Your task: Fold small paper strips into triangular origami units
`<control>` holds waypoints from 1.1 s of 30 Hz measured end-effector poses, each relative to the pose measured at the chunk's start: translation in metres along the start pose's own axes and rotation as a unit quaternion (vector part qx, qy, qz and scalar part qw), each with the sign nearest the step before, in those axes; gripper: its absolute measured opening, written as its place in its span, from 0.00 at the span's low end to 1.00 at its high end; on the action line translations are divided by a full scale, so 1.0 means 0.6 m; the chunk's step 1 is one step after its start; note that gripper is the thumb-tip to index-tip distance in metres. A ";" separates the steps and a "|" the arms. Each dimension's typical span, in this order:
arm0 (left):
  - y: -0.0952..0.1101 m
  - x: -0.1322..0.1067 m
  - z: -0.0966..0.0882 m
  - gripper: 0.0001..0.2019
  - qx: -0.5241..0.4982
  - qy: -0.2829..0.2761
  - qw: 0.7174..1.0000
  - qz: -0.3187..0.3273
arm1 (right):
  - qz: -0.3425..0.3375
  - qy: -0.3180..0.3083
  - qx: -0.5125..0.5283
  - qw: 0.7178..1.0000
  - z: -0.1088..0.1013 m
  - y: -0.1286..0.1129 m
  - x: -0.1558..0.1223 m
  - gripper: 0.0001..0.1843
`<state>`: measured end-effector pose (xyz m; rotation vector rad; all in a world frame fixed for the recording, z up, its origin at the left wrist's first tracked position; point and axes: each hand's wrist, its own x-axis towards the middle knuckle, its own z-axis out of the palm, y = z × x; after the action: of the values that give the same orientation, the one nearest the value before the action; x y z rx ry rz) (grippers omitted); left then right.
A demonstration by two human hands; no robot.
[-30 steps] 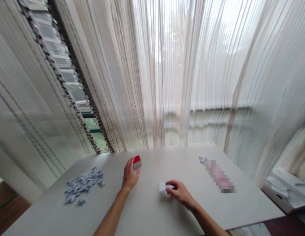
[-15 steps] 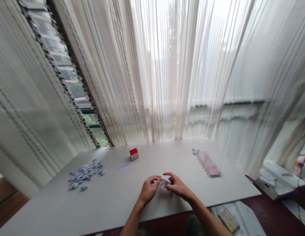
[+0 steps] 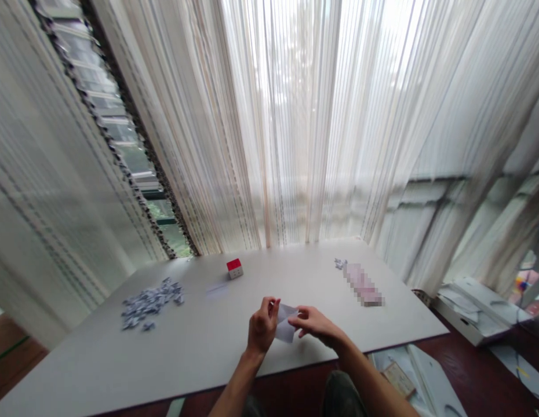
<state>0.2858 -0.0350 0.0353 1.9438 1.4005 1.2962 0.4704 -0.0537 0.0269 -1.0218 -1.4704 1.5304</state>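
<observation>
A small sheet of pale paper (image 3: 286, 329) is held up between my hands, above the near middle of the white table. My left hand (image 3: 261, 327) pinches its upper left edge between thumb and fingers. From the other side, my right hand (image 3: 313, 323) grips the right edge with thumb and fingertips. A crease seems to run across the sheet. Over to the left lies a pile of small folded paper pieces (image 3: 152, 304). A flat pale slip of paper (image 3: 216, 289) rests on the table beyond my left hand.
A cube with a red top (image 3: 235, 268) stands toward the back of the white table (image 3: 186, 359). At the right are a blurred-out pinkish bundle (image 3: 363, 285) and a few folded bits (image 3: 340, 263). Sheer curtains (image 3: 287, 145) hang behind. White boxes (image 3: 473, 307) sit beyond the right edge.
The paper is now spread wider and shows more of its surface. My left hand has turned more upright, and both hands pinch the sheet's edges. The view has shifted slightly.
</observation>
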 end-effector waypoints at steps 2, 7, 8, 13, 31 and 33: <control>-0.004 -0.003 0.006 0.17 -0.064 -0.004 0.997 -0.040 | -0.021 0.039 -0.033 0.999 0.004 0.011 0.006 0.17; -0.013 -0.011 -0.002 0.23 -0.237 -0.221 0.940 -0.108 | -0.056 0.075 -0.050 0.994 -0.004 0.024 0.006 0.19; -0.015 -0.013 -0.006 0.23 -0.260 -0.246 0.926 -0.122 | -0.059 0.067 -0.040 0.995 -0.007 0.025 0.002 0.19; -0.022 -0.022 -0.022 0.21 -0.340 -0.284 0.874 -0.197 | -0.017 0.046 0.076 0.996 -0.012 0.032 -0.010 0.18; -0.026 -0.006 0.012 0.16 -0.379 -0.135 0.903 -0.150 | 0.081 -0.061 0.257 0.961 -0.001 -0.013 -0.042 0.24; -0.023 -0.002 0.012 0.18 -0.339 -0.137 0.920 -0.140 | 0.048 -0.008 0.186 0.981 -0.004 -0.018 -0.040 0.24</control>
<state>0.2853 -0.0291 0.0210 1.3319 0.8807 1.1179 0.4816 -0.0745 0.0387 -0.8657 -1.0992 1.8010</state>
